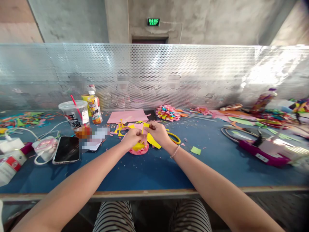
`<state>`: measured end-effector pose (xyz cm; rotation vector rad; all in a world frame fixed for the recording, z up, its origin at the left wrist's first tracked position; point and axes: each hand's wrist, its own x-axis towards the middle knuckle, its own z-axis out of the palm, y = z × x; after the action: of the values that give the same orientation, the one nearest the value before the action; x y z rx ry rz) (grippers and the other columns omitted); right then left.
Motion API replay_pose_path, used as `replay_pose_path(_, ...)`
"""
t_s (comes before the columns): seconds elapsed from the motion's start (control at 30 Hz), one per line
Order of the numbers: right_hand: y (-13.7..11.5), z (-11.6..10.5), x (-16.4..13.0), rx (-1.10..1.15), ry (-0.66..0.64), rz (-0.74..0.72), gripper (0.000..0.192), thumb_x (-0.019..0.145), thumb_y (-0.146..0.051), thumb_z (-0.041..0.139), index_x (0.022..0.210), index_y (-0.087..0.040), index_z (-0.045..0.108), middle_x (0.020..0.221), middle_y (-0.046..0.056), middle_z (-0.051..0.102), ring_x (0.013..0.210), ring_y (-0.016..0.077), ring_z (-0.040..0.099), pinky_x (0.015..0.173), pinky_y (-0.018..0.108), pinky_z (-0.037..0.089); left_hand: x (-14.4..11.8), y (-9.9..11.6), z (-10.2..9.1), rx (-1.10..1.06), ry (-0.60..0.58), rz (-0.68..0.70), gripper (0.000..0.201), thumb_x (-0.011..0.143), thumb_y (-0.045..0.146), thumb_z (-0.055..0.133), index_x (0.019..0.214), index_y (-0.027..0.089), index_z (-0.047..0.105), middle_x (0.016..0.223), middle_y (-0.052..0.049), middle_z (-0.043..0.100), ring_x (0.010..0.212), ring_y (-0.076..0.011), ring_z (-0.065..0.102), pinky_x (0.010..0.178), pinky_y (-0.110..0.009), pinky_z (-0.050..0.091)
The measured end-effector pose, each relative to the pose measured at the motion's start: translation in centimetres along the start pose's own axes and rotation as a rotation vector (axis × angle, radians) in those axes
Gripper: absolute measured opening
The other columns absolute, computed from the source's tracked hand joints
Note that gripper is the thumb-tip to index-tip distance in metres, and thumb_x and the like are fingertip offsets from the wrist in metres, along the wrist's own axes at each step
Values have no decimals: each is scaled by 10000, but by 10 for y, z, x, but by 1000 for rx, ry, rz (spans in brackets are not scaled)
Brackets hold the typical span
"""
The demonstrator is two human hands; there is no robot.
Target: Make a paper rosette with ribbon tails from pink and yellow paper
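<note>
From the head camera, the left hand (pixel 131 137) and right hand (pixel 158 132) both pinch a small yellow paper piece (pixel 145 129), held up just above the pink paper flower (pixel 139 149) so fingers can fold it. Yellow scissors (pixel 175 138) lie just right of the flower.

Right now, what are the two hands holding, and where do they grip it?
Both hands pinch a small folded yellow paper piece: the left hand at its left edge, the right hand at its upper right edge, above a pink paper ring.

Blue table (pixel 145 170) — yellow-and-pink paper piece (pixel 145 131)
</note>
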<state>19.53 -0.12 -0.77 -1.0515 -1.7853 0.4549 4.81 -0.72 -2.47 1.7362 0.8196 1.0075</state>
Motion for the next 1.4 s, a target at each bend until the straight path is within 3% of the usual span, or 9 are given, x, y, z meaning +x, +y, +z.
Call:
replay_pose_path(0.27,-1,-2,0,3,12,-14,157,695,-307,541,678,-152,561,563,-38,440,543,86,388,522,222,322,0,3,0,13,-31,31,219,686,180,510,473,157,461,506,-5,595,489,-106,559,541,-224,419)
replay_pose_path(0.5,8,-1,3,249,-145,9,188,664,-287,594,801,-167,549,700,0,576,650,121,536,603,247,434,1,2,6,-23,142,-54,103,663,194,555,589,156,494,428,46,502,418,-98,516,480,-222,408)
replay_pose_path(0.63,11,-3,4,187,-57,60,250,686,-264,574,917,-170,548,753,17,606,668,133,561,606,262,453,3,0,7,-91,144,-52,133,589,135,603,691,138,519,589,11,591,514,-109,563,554,-246,451)
replay_pose_path(0.73,10,-6,4,133,-13,43,261,695,-261,563,936,-163,549,749,20,600,665,135,554,601,264,449,5,-2,3,-89,226,31,180,581,146,632,738,134,545,716,-21,620,635,-121,587,655,-271,463)
replay_pose_path(0.83,8,-7,4,105,3,9,237,700,-256,550,915,-156,559,731,17,581,660,132,542,597,257,439,5,-2,-1,-14,319,123,150,616,199,637,729,143,555,735,-21,615,685,-125,584,695,-273,455)
replay_pose_path(1.0,6,-6,3,81,9,-43,217,692,-247,549,890,-161,570,719,7,566,675,129,530,611,249,428,3,-2,0,153,365,185,178,683,309,610,654,153,530,615,7,548,574,-107,517,570,-235,417)
replay_pose_path(1.4,14,-1,3,49,19,-24,207,696,-292,552,870,-180,564,693,-11,544,645,120,507,589,239,421,-1,4,-2,477,386,326,102,745,137,466,674,160,536,650,-9,591,609,-115,549,600,-228,426)
